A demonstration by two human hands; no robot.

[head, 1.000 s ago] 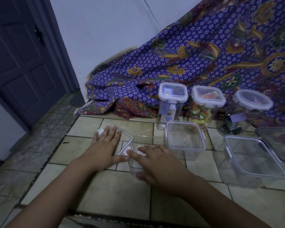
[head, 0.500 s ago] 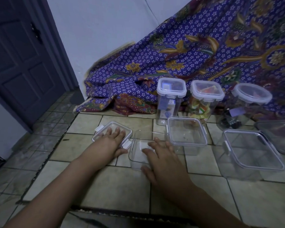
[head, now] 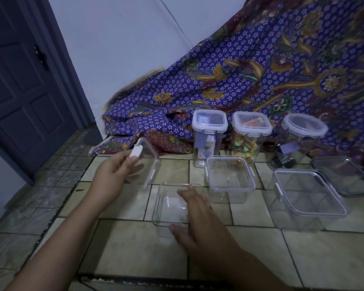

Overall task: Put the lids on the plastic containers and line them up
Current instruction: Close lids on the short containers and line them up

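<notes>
Steadying the small clear open plastic container on the tiled floor is the job of the right hand, whose grip is spread loosely: fingers lie flat over the near right rim, and the thumb rests at the near wall, pressing rather than closing on anything. It should keep that light downward press so the box does not skate on the tiles.

Just left of and beyond the open container, the left hand pinches the clear square snap-lock lid by one white latch tab between thumb and fingertips. The lid hangs tilted, nearly on edge, clear of the floor. To do this step well, I judge the lid should be levelled, brought over the open container with all four latches flared out, its corners matched to the rim, then pressed down before any tab is snapped. The right hand's fingers need to slide off the rim first, to the outer wall.

Right of the open container stand a lidded medium clear box and a larger lidded one. Beyond them three tall lidded jars line up against the purple patterned cloth.
</notes>
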